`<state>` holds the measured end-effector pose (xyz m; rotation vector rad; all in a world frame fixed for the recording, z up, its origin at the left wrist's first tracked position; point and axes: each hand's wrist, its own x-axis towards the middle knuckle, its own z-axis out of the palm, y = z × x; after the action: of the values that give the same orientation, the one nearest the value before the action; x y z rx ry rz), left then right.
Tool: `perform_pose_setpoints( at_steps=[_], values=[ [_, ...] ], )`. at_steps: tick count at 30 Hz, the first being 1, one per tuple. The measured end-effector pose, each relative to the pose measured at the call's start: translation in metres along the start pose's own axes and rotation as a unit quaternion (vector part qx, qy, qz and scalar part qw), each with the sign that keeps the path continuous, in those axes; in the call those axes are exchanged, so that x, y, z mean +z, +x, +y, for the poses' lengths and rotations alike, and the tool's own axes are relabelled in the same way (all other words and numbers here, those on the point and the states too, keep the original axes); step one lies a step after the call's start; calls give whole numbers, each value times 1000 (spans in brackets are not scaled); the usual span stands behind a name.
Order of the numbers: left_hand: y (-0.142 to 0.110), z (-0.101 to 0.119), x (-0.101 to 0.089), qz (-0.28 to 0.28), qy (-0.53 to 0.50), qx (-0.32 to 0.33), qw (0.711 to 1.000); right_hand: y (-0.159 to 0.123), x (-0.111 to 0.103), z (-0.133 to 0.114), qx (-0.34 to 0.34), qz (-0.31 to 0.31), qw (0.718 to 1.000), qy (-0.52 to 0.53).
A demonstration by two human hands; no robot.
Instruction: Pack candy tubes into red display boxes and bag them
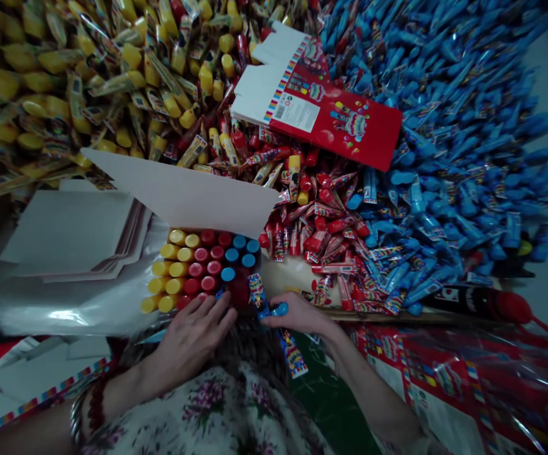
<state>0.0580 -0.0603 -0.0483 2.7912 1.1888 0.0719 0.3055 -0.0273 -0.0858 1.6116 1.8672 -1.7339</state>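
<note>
My left hand (193, 335) lies flat, its fingertips touching the near capped tubes packed upright in a white carton. These candy tubes (198, 265) stand in tight rows of yellow, red and blue caps. The carton's raised white lid (179, 193) rises behind them. My right hand (297, 316) grips a blue-capped candy tube (279, 309) with a colourful wrapper, close to the carton's right side. Another wrapped tube (292, 354) shows below that hand, and I cannot tell whether it is held.
Loose heaps of yellow tubes (88, 82), red tubes (321, 215) and blue tubes (444, 158) lie ahead. A red printed carton blank (321, 107) rests on them. Flat white carton blanks (69, 234) stack at left, and printed plastic sheeting (444, 379) lies at lower right.
</note>
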Motion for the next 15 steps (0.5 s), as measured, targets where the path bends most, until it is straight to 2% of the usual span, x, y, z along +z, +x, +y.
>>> perform_pose_setpoints(
  at_steps=[4, 8, 12, 15],
  values=[
    [11, -6, -8, -88, -32, 6, 996, -2, -4, -16, 14, 27, 997, -69],
    [23, -9, -9, -143, -62, -30, 987, 0, -12, -32, 27, 29, 985, -166],
    [37, -13, -6, -187, -55, -92, 976, 12, -24, -40, 27, -32, 977, -208],
    [42, -17, -8, -210, -48, -113, 970, 23, -32, -43, 42, -102, 980, -168]
  ],
)
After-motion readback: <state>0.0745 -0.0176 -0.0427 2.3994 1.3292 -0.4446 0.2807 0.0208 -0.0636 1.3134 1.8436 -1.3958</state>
